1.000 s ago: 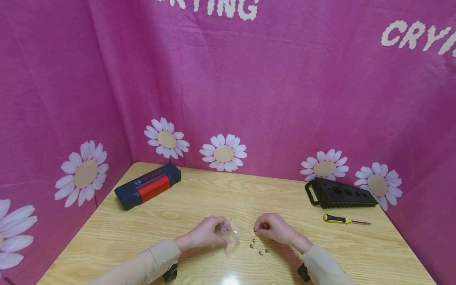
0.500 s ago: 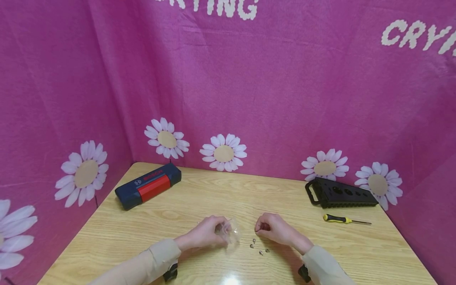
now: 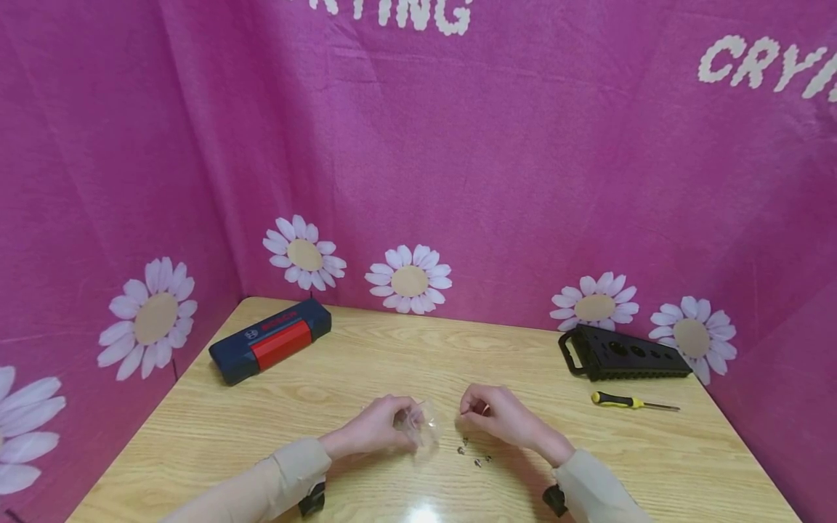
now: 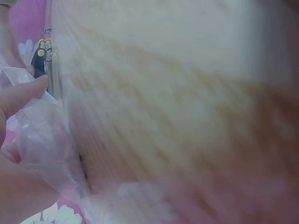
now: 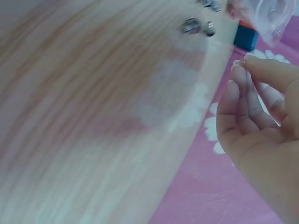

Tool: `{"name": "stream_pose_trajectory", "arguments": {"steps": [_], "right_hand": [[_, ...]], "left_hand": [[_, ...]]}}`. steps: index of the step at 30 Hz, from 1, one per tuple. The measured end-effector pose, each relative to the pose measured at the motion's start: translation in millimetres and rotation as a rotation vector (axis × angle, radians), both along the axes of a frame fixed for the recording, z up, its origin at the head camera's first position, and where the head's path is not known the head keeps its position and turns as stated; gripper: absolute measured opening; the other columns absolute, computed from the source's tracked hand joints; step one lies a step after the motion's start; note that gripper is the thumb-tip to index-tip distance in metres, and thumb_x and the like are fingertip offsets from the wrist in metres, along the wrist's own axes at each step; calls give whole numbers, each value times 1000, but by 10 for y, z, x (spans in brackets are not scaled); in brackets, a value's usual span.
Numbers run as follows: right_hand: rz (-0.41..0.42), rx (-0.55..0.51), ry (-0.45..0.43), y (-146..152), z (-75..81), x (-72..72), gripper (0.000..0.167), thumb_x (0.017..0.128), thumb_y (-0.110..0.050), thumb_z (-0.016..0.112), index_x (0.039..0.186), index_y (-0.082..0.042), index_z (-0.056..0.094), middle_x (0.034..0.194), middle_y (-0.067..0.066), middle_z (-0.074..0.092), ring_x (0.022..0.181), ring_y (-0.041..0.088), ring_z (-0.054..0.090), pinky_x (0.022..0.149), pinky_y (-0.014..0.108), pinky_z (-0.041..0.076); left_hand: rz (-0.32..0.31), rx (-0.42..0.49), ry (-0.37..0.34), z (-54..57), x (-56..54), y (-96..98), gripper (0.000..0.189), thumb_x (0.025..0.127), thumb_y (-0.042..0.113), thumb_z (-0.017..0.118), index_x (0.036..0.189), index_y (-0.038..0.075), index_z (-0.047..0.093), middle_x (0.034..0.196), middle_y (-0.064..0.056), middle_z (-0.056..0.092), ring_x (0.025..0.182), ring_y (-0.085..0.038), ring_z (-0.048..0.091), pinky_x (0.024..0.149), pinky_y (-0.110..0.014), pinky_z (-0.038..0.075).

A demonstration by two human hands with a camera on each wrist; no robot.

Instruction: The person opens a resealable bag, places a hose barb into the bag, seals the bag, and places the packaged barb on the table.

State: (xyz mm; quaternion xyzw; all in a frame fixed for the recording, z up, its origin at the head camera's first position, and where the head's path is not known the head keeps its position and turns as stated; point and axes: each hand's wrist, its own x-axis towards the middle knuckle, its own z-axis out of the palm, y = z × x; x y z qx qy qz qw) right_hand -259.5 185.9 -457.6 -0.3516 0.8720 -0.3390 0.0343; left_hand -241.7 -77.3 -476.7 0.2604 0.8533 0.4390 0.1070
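Observation:
My left hand grips a crumpled clear plastic bag just above the table. In the left wrist view its thumb lies against the film of the bag. To the right, my right hand is near the bag, apart from it, with curled fingers. Its thumb and index fingertips meet in the right wrist view, and nothing shows between them. Several small shiny metal pieces lie on the table below and left of that hand. They look like nuts or fasteners, but the exact kind is unclear.
A dark blue and red Bosch case lies at the back left of the wooden table. At the right are a black wedge-shaped holder with a handle and a yellow-black screwdriver. Pink flowered cloth hangs behind.
My right hand stays in place at first, then shifts slightly left and up, towards the bag. The left hand and bag hold still. The metal pieces in view stay where they lie.

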Motion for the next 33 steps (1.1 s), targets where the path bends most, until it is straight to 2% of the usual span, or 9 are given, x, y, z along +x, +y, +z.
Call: {"name": "stream_pose_trajectory", "arguments": {"steps": [8,12,19,23,28,33], "right_hand": [[18,-29,22,-243,161,41,6,90,-5,68,88,-10,66,82,2,70,74,-2,58,67,20,53],[28,-19,28,-381,190,44,8,90,-6,68,88,-13,66,81,-1,69,73,-3,56,67,19,52],[88,-21,-2,-536,190,72,6,91,-4,66,91,-9,68,86,2,71,75,-3,57,68,18,53],[87,-29,-11,-524,213,87,6,92,-3,65,92,-8,68,88,3,71,76,-2,58,69,19,53],[63,-46,37,-403,232,93,3,91,-5,67,90,-8,67,86,2,70,75,-2,57,68,19,52],[44,-56,72,-220,211,101,6,89,-2,67,88,-8,66,82,2,69,73,-4,55,65,19,52]], "left_hand": [[-13,0,3,-8,-19,-5,31,70,8,86,94,8,65,88,4,66,80,-5,54,75,-20,43],[-12,-6,3,-11,-28,-14,31,71,9,85,95,8,66,89,3,67,82,-6,54,77,-21,42],[0,-36,-41,-4,-31,-16,35,74,13,85,105,11,68,101,2,69,92,-7,54,85,-24,43],[-2,-37,-41,-2,-31,-12,35,75,14,84,105,12,68,101,3,69,93,-6,54,86,-24,43],[-12,-16,-10,-13,-33,-7,31,73,11,84,99,9,66,95,1,68,87,-7,54,80,-22,42],[-9,-5,-21,-28,-39,-8,30,72,10,85,95,11,65,91,4,67,82,-4,54,77,-20,43]]}}
